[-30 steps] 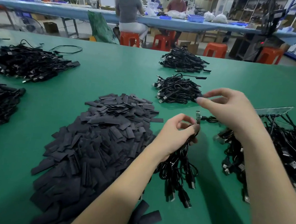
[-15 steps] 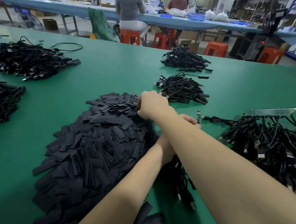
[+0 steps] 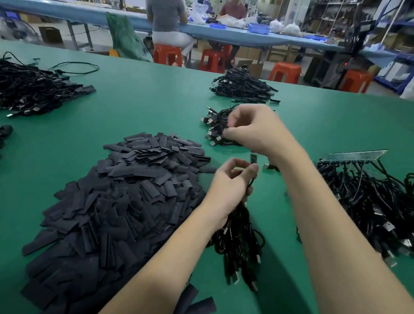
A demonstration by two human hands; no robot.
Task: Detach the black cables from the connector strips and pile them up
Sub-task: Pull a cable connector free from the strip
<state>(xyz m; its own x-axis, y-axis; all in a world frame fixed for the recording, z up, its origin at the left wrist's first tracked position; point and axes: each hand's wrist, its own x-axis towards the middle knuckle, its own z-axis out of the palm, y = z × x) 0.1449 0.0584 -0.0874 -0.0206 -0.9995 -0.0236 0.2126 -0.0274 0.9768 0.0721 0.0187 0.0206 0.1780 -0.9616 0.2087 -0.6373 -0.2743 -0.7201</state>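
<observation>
The right hand (image 3: 254,128) has lifted off the heap of flat black strips (image 3: 121,199) and now hovers above a small pile of black cables (image 3: 216,130), fingers curled, contents unclear. The left hand (image 3: 231,184) still grips the hanging bundle of black cables (image 3: 240,243).

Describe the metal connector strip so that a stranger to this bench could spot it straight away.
Start at the green table and go to its right side, beyond the right forearm. There a heap of black cables spreads toward the edge, and the connector strip lies at its far end with cables still plugged along it. It is the only long, flat, silvery bar; everything around it is black.
</observation>
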